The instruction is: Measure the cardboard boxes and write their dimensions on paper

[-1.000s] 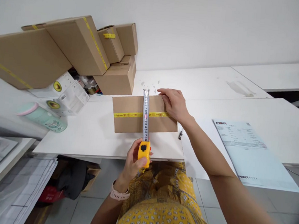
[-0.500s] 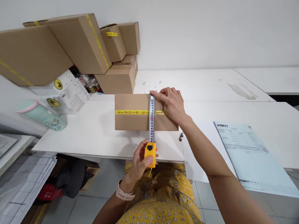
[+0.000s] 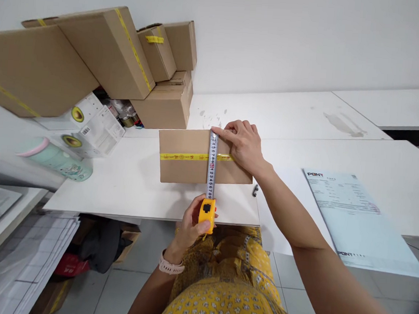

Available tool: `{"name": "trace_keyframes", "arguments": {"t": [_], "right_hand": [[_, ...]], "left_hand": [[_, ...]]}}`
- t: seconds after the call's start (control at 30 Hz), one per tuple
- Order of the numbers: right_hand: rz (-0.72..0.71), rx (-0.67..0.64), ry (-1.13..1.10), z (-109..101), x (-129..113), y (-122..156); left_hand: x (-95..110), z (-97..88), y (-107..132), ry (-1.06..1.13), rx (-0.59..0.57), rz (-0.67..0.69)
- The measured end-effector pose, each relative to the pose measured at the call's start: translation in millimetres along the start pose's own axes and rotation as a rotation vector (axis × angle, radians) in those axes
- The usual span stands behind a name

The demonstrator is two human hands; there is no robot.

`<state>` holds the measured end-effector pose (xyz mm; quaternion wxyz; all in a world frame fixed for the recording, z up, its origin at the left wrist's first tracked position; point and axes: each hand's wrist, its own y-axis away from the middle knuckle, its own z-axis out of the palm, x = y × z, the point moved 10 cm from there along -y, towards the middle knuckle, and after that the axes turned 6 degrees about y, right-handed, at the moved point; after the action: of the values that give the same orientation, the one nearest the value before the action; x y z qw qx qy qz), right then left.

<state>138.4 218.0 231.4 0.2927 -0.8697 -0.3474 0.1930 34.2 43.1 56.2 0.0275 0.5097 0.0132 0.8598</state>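
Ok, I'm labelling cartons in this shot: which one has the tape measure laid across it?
The carton under the right hand: the measuring blade crosses its top. The other cartons, all farther left, carry no blade.

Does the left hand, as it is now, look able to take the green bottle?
Probably not right away: the left hand is holding the yellow tape measure, though nothing visible seems to block its way to the green bottle.
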Motion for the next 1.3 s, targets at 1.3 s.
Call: {"name": "trace_keyframes", "arguments": {"t": [1.3], "right_hand": [[0.044,-0.012,0.046,-0.1,-32.8,60.0]], "left_hand": [[53.8,-4.3,66.6,-0.099,0.079,0.152]]}}
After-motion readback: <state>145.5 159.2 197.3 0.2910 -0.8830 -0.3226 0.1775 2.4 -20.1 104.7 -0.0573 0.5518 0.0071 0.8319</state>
